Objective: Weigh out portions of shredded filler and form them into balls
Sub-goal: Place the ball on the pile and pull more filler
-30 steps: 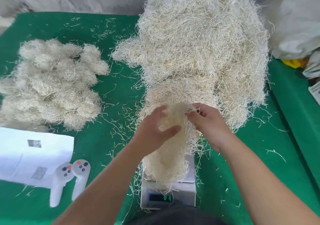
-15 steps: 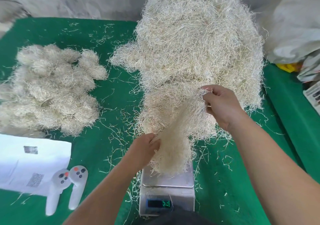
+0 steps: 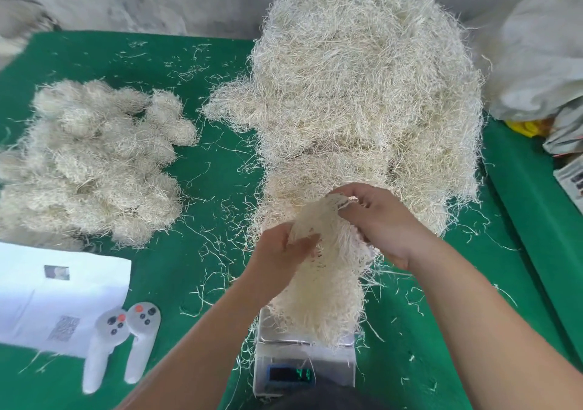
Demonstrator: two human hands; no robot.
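Down at the lower centre of the frame, both hands are on one hanging portion of shredded filler (image 3: pixel 318 289), and its bottom end drapes onto the scale (image 3: pixel 304 365). The left hand (image 3: pixel 277 255) pinches the bundle from the left, thumb curled across the strands. The right hand (image 3: pixel 381 220) sits just above and to the right, fingers curled round the bundle's top end. So both sets of fingers are clamped on the fibres, hands close together, almost touching across the portion. The scale's display glows green below, but the digits are too blurred to read for certain.

Right behind the hands, filling the upper centre, towers the big heap of loose filler (image 3: pixel 366 94), and the held portion hangs in front of its near edge. Over at the left of the frame sits a cluster of finished balls (image 3: pixel 94 163), packed against one another on the green table (image 3: pixel 214 163). Loose strands are scattered across that green surface everywhere. At lower left lies a white sheet of paper (image 3: pixel 47 296), with two white controllers (image 3: pixel 120 340) side by side overlapping its lower right corner. At the far right edge, white bags (image 3: pixel 542 62) are heaped beside the table.
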